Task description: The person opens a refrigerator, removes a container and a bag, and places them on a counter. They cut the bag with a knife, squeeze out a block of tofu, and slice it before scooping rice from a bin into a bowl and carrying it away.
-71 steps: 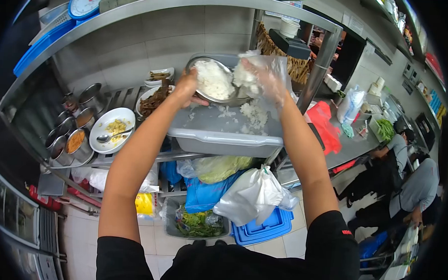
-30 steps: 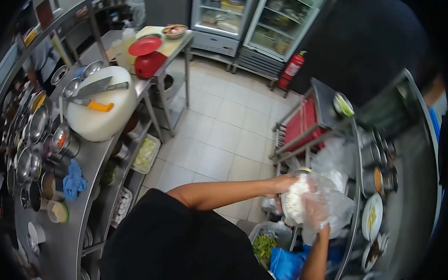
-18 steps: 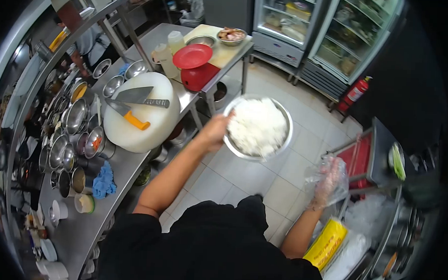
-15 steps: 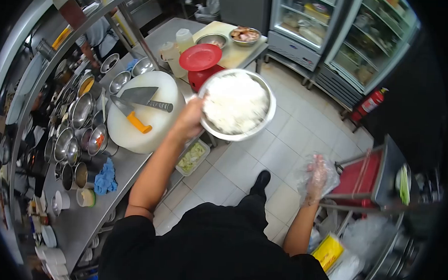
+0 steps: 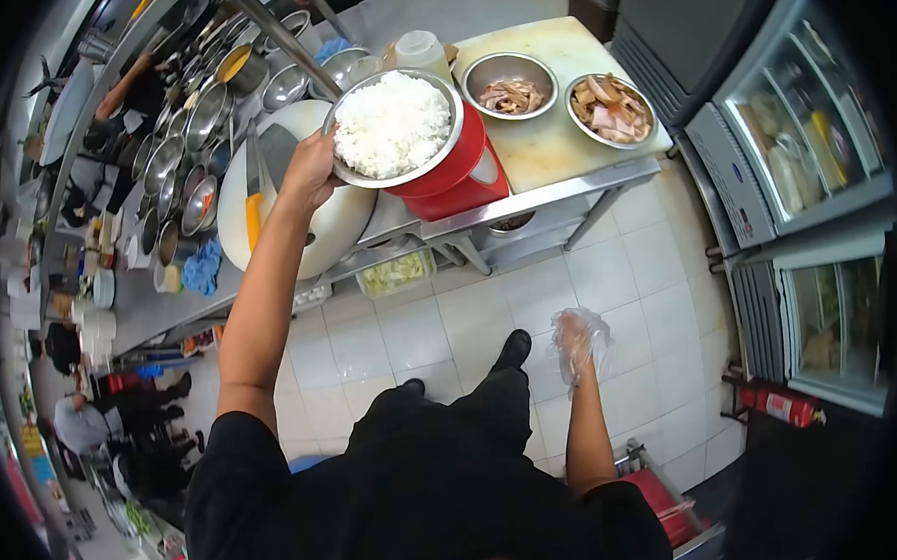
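Note:
My left hand (image 5: 311,166) grips the near-left rim of a metal bowl (image 5: 375,182) heaped with white rice (image 5: 393,124). This bowl overlaps the top of a red kitchen scale (image 5: 460,185) and hides its platform. Over the floor tiles hangs my right hand (image 5: 574,338), in a loose clear plastic glove, its fingers loosely extended with nothing visible in them. Beside my left hand, a round white chopping board (image 5: 322,242) carries an orange-handled knife (image 5: 253,221). To the right of the scale are a metal bowl of meat strips (image 5: 513,97) and a bowl of larger meat pieces (image 5: 613,117).
Both meat bowls stand on a pale cutting board (image 5: 534,164) along the steel counter's edge. Several metal bowls and a blue cloth (image 5: 202,267) crowd the left side. Below sits a tub of chopped greens (image 5: 397,274). Glass-door fridges (image 5: 817,326) and a fire extinguisher (image 5: 778,405) are at right.
My view and body have turned toward the counter. The rice bowl, still in my left hand, has come from over the floor to over the scale. My right hand has left the red-panelled rack's side.

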Demonstrator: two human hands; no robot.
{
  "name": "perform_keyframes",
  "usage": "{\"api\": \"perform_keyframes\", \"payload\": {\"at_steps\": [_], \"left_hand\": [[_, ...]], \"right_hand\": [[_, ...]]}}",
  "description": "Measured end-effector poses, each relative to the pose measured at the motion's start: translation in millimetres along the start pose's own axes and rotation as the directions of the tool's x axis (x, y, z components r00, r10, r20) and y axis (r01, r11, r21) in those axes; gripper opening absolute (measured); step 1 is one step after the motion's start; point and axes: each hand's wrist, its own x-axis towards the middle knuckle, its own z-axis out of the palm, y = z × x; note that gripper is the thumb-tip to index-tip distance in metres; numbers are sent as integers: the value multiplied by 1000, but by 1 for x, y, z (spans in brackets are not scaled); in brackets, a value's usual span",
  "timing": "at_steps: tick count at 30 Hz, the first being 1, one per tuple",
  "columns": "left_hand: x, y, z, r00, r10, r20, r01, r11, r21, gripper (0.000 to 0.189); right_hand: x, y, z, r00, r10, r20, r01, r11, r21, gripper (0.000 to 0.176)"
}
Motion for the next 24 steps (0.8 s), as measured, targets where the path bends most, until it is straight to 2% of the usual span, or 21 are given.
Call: {"api": "perform_keyframes", "payload": {"at_steps": [1, 3, 4, 6, 7, 8, 10, 11, 14, 16, 17, 19, 20, 22, 24], "left_hand": [[-3, 2, 4, 999, -11, -39, 12, 999, 31, 30], [-6, 1, 7, 995, -35, -95, 42, 996, 73, 30], [-6, 0, 6, 994, -26, -104, 33, 997, 68, 30], [-7, -1, 5, 993, -27, -119, 35, 997, 69, 30], [-7, -3, 5, 991, -10, -131, 26, 993, 116, 30], [-8, -6, 6, 990, 8, -141, 15, 987, 162, 31], [-13, -9, 11, 988, 23, -155, 6, 982, 188, 32], [-16, -11, 13, 988, 48, -145, -19, 981, 194, 32], [-30, -8, 22, 988, 81, -129, -49, 970, 240, 35], [-37, -6, 25, 982, 50, -181, 11, 946, 323, 37], [-38, -6, 27, 979, 61, -193, 5, 946, 323, 39], [-38, -6, 33, 975, 55, -213, 7, 960, 280, 41], [-38, -5, 34, 973, 45, -227, 8, 974, 226, 43], [-38, -2, 31, 967, 11, -253, 57, 964, 258, 46], [-37, 0, 23, 954, -66, -291, 156, 942, 298, 51]], "right_hand": [[12, -1, -10, 1000, 5, 27, -5, 1000, -7, 30], [33, 1, -24, 991, -115, 70, 132, 936, -326, 27], [41, 3, -28, 991, -104, 88, 127, 938, -322, 27], [54, 10, -39, 977, -199, 75, 211, 951, -227, 23], [63, 13, -39, 992, -112, 56, 118, 985, -129, 22], [69, 19, -42, 992, -108, 63, 115, 986, -124, 22], [77, 16, -46, 949, -309, 62, 314, 903, -294, 24], [81, 21, -41, 948, -311, 61, 316, 906, -281, 24], [93, 58, -27, 957, -289, 0, 282, 936, -211, 27], [97, 65, -24, 965, -205, 163, 256, 875, -412, 30], [95, 70, -19, 963, -207, 172, 260, 879, -399, 30], [94, 106, -8, 981, -97, 168, 143, 946, -290, 33], [86, 112, -5, 980, -97, 176, 144, 949, -282, 33], [73, 112, -5, 994, -28, 110, 35, 997, -62, 39], [66, 106, -11, 976, 59, 208, -54, 998, -29, 42]]}}
